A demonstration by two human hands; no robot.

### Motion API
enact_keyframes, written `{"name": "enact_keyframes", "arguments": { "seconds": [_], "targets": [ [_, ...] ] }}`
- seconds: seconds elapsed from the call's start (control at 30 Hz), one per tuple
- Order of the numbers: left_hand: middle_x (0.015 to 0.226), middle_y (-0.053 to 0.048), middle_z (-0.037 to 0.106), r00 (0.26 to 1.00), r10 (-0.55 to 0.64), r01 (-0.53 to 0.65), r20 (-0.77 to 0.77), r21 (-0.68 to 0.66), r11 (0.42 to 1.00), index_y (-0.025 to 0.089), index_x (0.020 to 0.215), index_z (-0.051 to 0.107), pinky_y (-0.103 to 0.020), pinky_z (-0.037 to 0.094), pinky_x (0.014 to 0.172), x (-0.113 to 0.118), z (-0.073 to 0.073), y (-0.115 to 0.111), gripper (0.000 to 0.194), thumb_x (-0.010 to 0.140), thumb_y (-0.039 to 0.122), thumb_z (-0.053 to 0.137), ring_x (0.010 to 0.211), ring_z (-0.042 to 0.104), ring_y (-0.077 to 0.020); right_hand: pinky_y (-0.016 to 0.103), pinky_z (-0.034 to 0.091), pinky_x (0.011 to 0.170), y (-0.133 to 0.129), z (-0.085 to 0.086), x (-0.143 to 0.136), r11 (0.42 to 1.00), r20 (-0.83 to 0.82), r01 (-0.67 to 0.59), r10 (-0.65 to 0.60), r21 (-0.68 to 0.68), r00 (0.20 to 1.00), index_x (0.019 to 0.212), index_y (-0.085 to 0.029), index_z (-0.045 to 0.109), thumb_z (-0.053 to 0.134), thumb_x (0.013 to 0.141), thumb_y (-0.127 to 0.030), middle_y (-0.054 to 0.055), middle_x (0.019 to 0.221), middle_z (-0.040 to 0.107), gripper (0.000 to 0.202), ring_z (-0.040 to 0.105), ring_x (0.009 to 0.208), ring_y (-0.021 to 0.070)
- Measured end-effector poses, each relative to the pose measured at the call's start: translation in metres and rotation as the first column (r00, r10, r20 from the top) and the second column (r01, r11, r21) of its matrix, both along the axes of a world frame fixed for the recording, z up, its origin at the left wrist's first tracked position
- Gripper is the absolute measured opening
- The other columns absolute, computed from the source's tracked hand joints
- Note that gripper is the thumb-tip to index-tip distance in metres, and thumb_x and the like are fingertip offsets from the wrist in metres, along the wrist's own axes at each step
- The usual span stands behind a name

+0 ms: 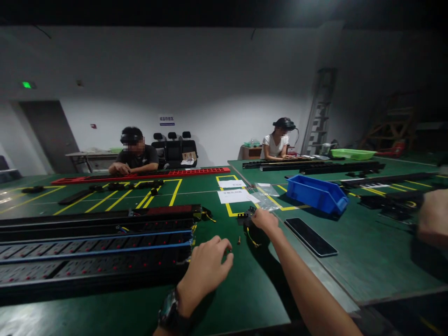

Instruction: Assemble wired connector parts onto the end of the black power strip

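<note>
My left hand (208, 263), with a watch (169, 308) on its wrist, hovers over the green table beside the long black socket strips (105, 266). Its thumb and forefinger are curled together around a tiny dark thing that I cannot make out. Farther forward, my right hand (266, 221) has its fingers closed at a small black part (247, 216) with a yellow wire (252, 238). The fingertips partly hide that part. Between the hands lies a small brass-coloured screw (239, 240). Another black end piece with yellow wire (207, 213) sits at the strips' near end.
A phone (311, 236) and a blue bin (315, 193) are to the right. Paper sheets (235, 196) and a clear plastic bag (268, 198) lie ahead. Another person's hand (434, 217) shows at the right edge. Two people (135, 156) (278, 144) work across the table.
</note>
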State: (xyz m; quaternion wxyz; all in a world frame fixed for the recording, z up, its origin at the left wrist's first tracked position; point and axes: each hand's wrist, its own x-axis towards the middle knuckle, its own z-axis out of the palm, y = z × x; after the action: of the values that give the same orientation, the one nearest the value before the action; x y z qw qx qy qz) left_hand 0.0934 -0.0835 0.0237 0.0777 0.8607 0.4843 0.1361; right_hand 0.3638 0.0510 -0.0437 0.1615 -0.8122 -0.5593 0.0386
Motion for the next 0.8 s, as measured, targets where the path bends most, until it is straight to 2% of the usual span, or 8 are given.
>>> {"name": "enact_keyframes", "arguments": {
  "seconds": [0.1,0.2,0.3,0.43,0.5,0.6,0.7,0.8],
  "targets": [
    [0.097,-0.001,0.072,0.983,0.182,-0.182,0.012,-0.050,0.982,0.029,0.098,0.069,-0.028,0.041,0.072,-0.038,-0.012,-0.022,0.023,0.099,0.033,0.046,0.089,0.068,-0.0185,0.038,0.050,0.077,-0.002,0.005,-0.005,0.999,0.018,0.024,-0.025,0.034,1.000,0.104,-0.017,0.076,0.057,0.094,-0.035,0.022,0.108,0.073,0.029,0.072,0.095,0.0320],
    [0.087,0.001,0.071,0.947,0.319,-0.314,0.045,-0.095,0.945,0.027,0.089,0.068,-0.026,0.035,0.065,-0.068,-0.030,-0.037,0.025,0.099,0.037,0.047,0.078,0.066,-0.0153,0.033,0.048,0.079,-0.004,0.010,-0.023,0.977,0.033,-0.059,0.054,0.204,0.998,0.108,-0.018,0.073,0.054,0.098,-0.040,0.018,0.111,0.072,0.031,0.069,0.098,0.0273],
    [0.073,0.001,0.067,0.942,0.331,-0.326,0.063,-0.078,0.942,0.023,0.074,0.062,-0.027,0.031,0.061,-0.085,-0.050,-0.047,0.036,0.099,0.040,0.043,0.067,0.061,-0.0136,0.028,0.046,0.081,-0.004,0.013,-0.058,0.914,0.025,-0.245,0.250,0.325,0.968,0.113,-0.020,0.071,0.056,0.098,-0.040,0.011,0.114,0.071,0.029,0.068,0.098,0.0219],
    [0.068,-0.001,0.065,0.946,0.286,-0.287,0.152,-0.019,0.958,0.021,0.066,0.056,-0.027,0.032,0.059,-0.090,-0.072,-0.053,0.039,0.098,0.038,0.041,0.061,0.057,-0.0128,0.026,0.047,0.083,0.007,0.009,-0.115,0.864,0.006,-0.419,0.435,0.278,0.901,0.123,-0.020,0.070,0.057,0.098,-0.045,0.010,0.114,0.070,0.037,0.067,0.097,0.0205],
    [0.066,-0.001,0.064,0.941,0.284,-0.289,0.186,0.000,0.957,0.021,0.063,0.053,-0.028,0.032,0.058,-0.090,-0.078,-0.054,0.039,0.097,0.036,0.042,0.059,0.056,-0.0125,0.027,0.047,0.086,0.017,0.007,-0.137,0.872,0.027,-0.406,0.415,0.274,0.910,0.128,-0.019,0.069,0.055,0.099,-0.048,0.013,0.119,0.069,0.043,0.066,0.105,0.0229],
    [0.063,-0.001,0.064,0.934,0.271,-0.284,0.230,0.020,0.959,0.021,0.060,0.052,-0.028,0.032,0.057,-0.091,-0.083,-0.054,0.039,0.096,0.036,0.044,0.057,0.055,-0.0126,0.026,0.047,0.083,0.034,0.009,-0.153,0.894,0.019,-0.388,0.394,0.225,0.919,0.113,-0.020,0.075,0.057,0.098,-0.037,0.011,0.113,0.073,0.029,0.067,0.104,0.0222],
    [0.063,-0.001,0.064,0.926,0.268,-0.288,0.266,0.040,0.957,0.022,0.060,0.052,-0.027,0.034,0.057,-0.093,-0.085,-0.053,0.039,0.096,0.035,0.044,0.056,0.055,-0.0126,0.025,0.047,0.077,0.048,0.015,-0.147,0.941,-0.018,-0.286,0.294,0.179,0.956,0.100,-0.022,0.078,0.054,0.096,-0.026,0.008,0.105,0.075,0.024,0.069,0.096,0.0207],
    [0.063,-0.001,0.063,0.921,0.277,-0.307,0.275,0.072,0.949,0.022,0.060,0.051,-0.027,0.034,0.057,-0.093,-0.087,-0.053,0.038,0.095,0.034,0.044,0.055,0.055,-0.0125,0.027,0.048,0.078,0.055,0.019,-0.129,0.957,0.080,-0.244,0.233,0.160,0.969,0.103,-0.018,0.077,0.050,0.096,-0.020,0.013,0.110,0.074,0.027,0.068,0.100,0.0233]
  ]
}}
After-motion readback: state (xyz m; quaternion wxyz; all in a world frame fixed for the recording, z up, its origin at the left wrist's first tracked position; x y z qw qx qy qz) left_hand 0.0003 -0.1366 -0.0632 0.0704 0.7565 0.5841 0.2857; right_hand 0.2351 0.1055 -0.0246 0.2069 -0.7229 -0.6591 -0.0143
